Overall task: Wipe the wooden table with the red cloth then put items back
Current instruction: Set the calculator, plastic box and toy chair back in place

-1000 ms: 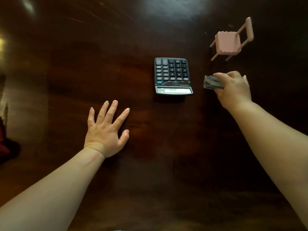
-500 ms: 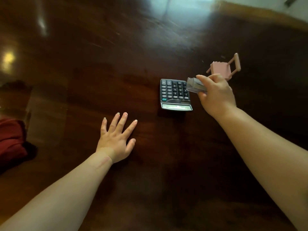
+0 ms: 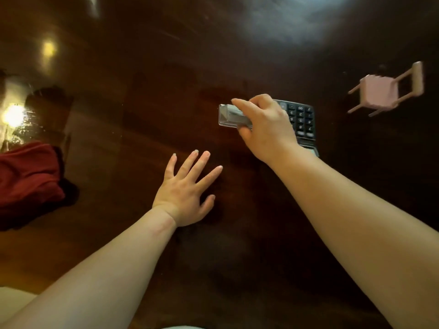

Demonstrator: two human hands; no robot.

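Note:
My right hand (image 3: 266,125) grips a small clear plastic box (image 3: 229,117) and holds it above the dark wooden table (image 3: 142,79), left of the black calculator (image 3: 300,119), which the hand partly hides. My left hand (image 3: 187,186) lies flat on the table with fingers spread and nothing in it. The red cloth (image 3: 26,179) lies bunched at the table's left edge. A small pink toy chair (image 3: 380,91) rests tipped over at the far right.
Bright lamp reflections (image 3: 14,115) show on the glossy tabletop at the left. A pale surface (image 3: 11,298) shows beyond the table's near left corner.
My right hand has carried the clear box leftward, from right of the calculator to past its left side. The view has shifted left, so more of the red cloth shows. My left hand stays flat.

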